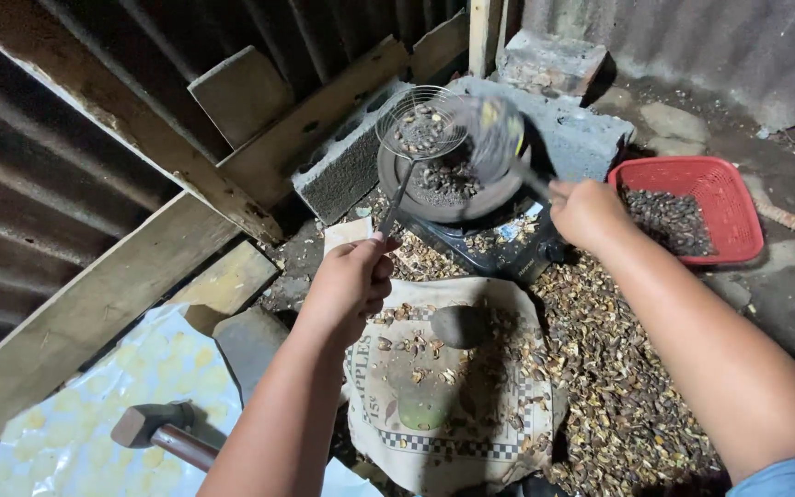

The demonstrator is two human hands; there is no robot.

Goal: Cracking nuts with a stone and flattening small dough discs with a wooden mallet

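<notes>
A person's left hand [350, 281] clenches the handle of a wire skimmer [421, 122] loaded with dark nuts, while the right hand [586, 212] grips a blurred ladle [497, 136]. Both tools are held above a dark pan [448, 184] of nuts, beyond the hands, with a red basket [724, 198] to its right.

I see 1 printed cloth sack [443, 405] lying flat on the ground below my 2 hands, tan with a black-and-white checked border, dark lettering and a green picture, and bits of shell are scattered all over the top of it.
</notes>
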